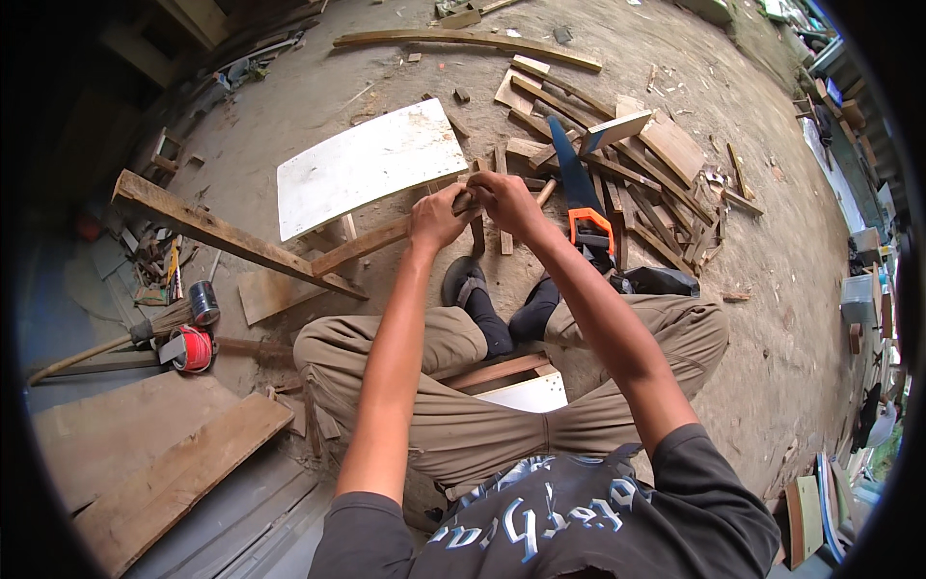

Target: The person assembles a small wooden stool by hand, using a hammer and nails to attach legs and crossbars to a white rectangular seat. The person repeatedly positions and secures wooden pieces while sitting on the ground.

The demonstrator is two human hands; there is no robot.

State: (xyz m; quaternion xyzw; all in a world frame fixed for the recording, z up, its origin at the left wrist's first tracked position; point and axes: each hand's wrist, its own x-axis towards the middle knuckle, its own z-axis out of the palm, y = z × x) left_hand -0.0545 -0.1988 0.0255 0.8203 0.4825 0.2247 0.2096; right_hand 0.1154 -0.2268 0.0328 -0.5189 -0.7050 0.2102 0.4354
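Note:
Ahead of my knees, a wooden strip (365,245) slants up to my hands. My left hand (439,220) is closed around it near its far end. Beside it, my right hand (507,205) has its fingers bent in at that same end, partly hiding it. The strip's lower part meets a longer rough wooden beam (227,230), which slopes down from the left. Just beyond my left hand is a low stand with a white board top (371,166). To the right of my right hand lies a handsaw (576,183) with a blue blade and orange handle.
Scrap wood (656,183) is piled at the right, and a long plank (468,41) lies farther off. On the left are a metal can (204,302), a red spool (194,348), a broom (106,355) and boards (183,482). A white-topped wooden seat (526,392) shows between my legs.

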